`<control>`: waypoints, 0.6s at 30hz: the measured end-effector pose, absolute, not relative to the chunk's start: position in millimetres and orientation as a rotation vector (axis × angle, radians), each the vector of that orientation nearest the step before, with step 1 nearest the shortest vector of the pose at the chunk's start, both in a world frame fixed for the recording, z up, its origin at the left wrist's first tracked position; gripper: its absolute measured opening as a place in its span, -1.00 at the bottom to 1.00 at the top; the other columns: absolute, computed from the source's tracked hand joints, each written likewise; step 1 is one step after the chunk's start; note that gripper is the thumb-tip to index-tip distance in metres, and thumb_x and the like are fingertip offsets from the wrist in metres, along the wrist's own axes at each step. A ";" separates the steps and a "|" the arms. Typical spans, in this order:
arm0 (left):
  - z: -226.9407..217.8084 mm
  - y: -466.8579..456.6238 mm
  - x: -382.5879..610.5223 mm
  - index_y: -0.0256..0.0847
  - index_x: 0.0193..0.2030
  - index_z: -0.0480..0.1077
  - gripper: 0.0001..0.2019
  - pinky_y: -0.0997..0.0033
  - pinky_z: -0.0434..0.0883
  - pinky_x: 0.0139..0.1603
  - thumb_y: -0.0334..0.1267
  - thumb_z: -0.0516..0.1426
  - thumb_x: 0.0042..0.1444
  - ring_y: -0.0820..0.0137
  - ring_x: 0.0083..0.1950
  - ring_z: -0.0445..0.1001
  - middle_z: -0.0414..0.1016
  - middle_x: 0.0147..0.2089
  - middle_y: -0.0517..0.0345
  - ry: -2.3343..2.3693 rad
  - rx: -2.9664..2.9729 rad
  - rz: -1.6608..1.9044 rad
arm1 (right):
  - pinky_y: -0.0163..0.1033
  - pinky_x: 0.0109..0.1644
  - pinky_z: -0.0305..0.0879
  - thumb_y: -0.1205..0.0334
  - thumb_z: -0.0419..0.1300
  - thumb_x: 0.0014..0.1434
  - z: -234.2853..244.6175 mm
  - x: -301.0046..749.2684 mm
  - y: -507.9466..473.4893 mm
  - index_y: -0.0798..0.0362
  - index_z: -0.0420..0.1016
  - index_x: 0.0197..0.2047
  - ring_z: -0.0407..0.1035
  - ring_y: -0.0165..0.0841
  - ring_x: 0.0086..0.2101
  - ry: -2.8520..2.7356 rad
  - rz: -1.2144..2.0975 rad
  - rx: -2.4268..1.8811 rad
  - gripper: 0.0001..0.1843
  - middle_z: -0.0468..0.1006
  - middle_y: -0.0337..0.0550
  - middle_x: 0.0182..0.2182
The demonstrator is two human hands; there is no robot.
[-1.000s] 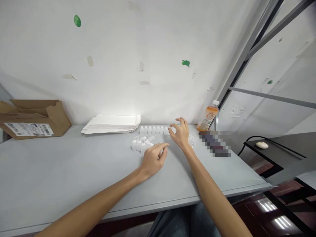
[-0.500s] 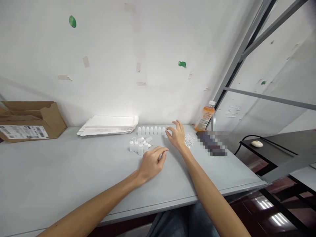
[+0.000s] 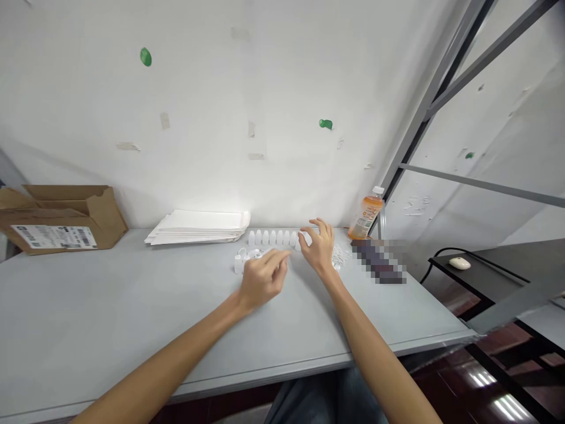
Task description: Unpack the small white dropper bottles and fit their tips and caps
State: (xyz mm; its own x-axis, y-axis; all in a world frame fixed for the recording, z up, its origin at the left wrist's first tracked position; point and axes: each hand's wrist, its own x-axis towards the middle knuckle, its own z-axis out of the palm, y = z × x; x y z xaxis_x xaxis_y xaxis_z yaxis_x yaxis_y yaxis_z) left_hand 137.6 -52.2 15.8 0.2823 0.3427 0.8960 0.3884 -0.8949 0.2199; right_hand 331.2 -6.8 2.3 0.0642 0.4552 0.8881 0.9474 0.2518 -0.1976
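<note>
1. So the key spot: a row of white plastic dropper bottles (image 3: 272,238), about eight of them, stands upright just above center on the grey table (image 3: 110,306). Its long axis runs left to right, along the table's back edge.
2. The right hand (image 3: 319,248) is the nearer one to that row, sitting right at its right-hand end. Its fingers (image 3: 318,224) are spread fairly wide and arched, with the thumb up against the last bottle. Can't tell if it's actually gripping that one.
3. The left hand (image 3: 263,278) sits lower and left of that, fingers curled in narrow over a loose bunch of white bottles and parts (image 3: 241,262) just below the row. They hide what's underneath, so can't tell if that hand holds anything.
4. Right of the right hand there's a small heap of white paper scraps (image 3: 341,256), then a pixelated dark object (image 3: 378,262), with an orange drink bottle (image 3: 366,216) behind it.
5. Over on the left sit a stack of white paper envelopes (image 3: 196,228) and, at the far left edge, a cardboard box (image 3: 62,215).
6. Writing: the box has a barcode shipping label (image 3: 53,237), and the drink bottle has a label too, but neither is readable at this size.
</note>
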 end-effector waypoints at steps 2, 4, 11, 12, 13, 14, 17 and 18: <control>24.4 -38.1 128.3 -0.23 -0.20 0.49 -0.79 0.56 0.22 -0.54 -0.40 0.01 0.24 0.58 -0.59 0.31 0.52 -0.46 0.21 -0.761 -2.298 -1.793 | 0.02 0.07 0.27 0.26 0.14 0.22 9.8 316.5 -16.3 0.01 0.55 -0.29 0.35 -0.15 -0.02 -1.546 -0.564 -1.236 -0.86 0.51 0.01 -0.12; 33.8 -26.7 118.9 -0.23 -0.24 0.49 -0.80 0.55 0.22 -0.53 -0.39 0.03 0.24 0.58 -0.60 0.28 0.50 -0.50 0.23 -0.852 -2.151 -1.883 | -0.12 -0.09 0.34 0.26 0.12 0.24 13.6 298.9 -26.0 0.01 0.54 -0.28 0.41 -0.25 -0.18 -1.603 -0.453 -1.131 -0.84 0.53 -0.04 -0.24; 49.0 -17.9 106.4 -0.27 -0.28 0.50 -0.82 0.57 0.22 -0.53 -0.37 0.05 0.23 0.58 -0.60 0.27 0.45 -0.53 0.24 -0.948 -2.004 -2.022 | -0.29 -0.37 0.26 0.17 0.20 0.20 3.1 259.7 -40.7 0.03 0.57 -0.25 0.42 -0.36 -0.36 -1.874 -0.170 -1.115 -0.84 0.55 -0.12 -0.36; 48.1 -18.6 107.1 -0.26 -0.28 0.50 -0.81 0.57 0.23 -0.53 -0.36 0.05 0.24 0.58 -0.60 0.26 0.45 -0.53 0.25 -0.949 -2.022 -2.001 | -0.30 -0.38 0.24 0.18 0.20 0.19 2.2 259.0 -40.9 0.03 0.58 -0.25 0.41 -0.38 -0.38 -1.892 -0.130 -1.135 -0.84 0.55 -0.14 -0.37; 47.1 -19.3 107.9 -0.26 -0.28 0.49 -0.80 0.57 0.22 -0.53 -0.36 0.04 0.24 0.58 -0.60 0.26 0.45 -0.53 0.25 -0.951 -2.042 -1.974 | -0.30 -0.39 0.23 0.20 0.19 0.20 1.9 258.7 -41.2 0.03 0.59 -0.25 0.40 -0.39 -0.40 -1.905 -0.087 -1.154 -0.84 0.55 -0.15 -0.37; 45.9 -20.1 108.8 -0.25 -0.28 0.49 -0.80 0.57 0.22 -0.53 -0.35 0.03 0.25 0.58 -0.60 0.25 0.45 -0.53 0.25 -0.950 -2.062 -1.945 | -0.30 -0.38 0.23 0.21 0.18 0.20 2.1 258.8 -41.6 0.03 0.59 -0.24 0.40 -0.40 -0.41 -1.914 -0.042 -1.169 -0.84 0.55 -0.16 -0.37; 43.5 -22.5 111.3 -0.24 -0.28 0.48 -0.79 0.57 0.19 -0.53 -0.36 0.02 0.25 0.58 -0.59 0.26 0.45 -0.52 0.25 -0.920 -2.104 -1.875 | -0.30 -0.38 0.24 0.21 0.18 0.20 3.9 258.2 -43.4 0.01 0.60 -0.21 0.39 -0.41 -0.43 -1.919 0.075 -1.186 -0.82 0.56 -0.16 -0.34; 43.2 -23.2 111.9 -0.24 -0.28 0.48 -0.79 0.56 0.19 -0.53 -0.37 0.02 0.25 0.58 -0.59 0.26 0.45 -0.52 0.25 -0.910 -2.110 -1.861 | -0.30 -0.38 0.24 0.21 0.17 0.20 4.6 257.7 -44.0 0.01 0.61 -0.22 0.39 -0.41 -0.43 -1.917 0.103 -1.187 -0.82 0.56 -0.16 -0.33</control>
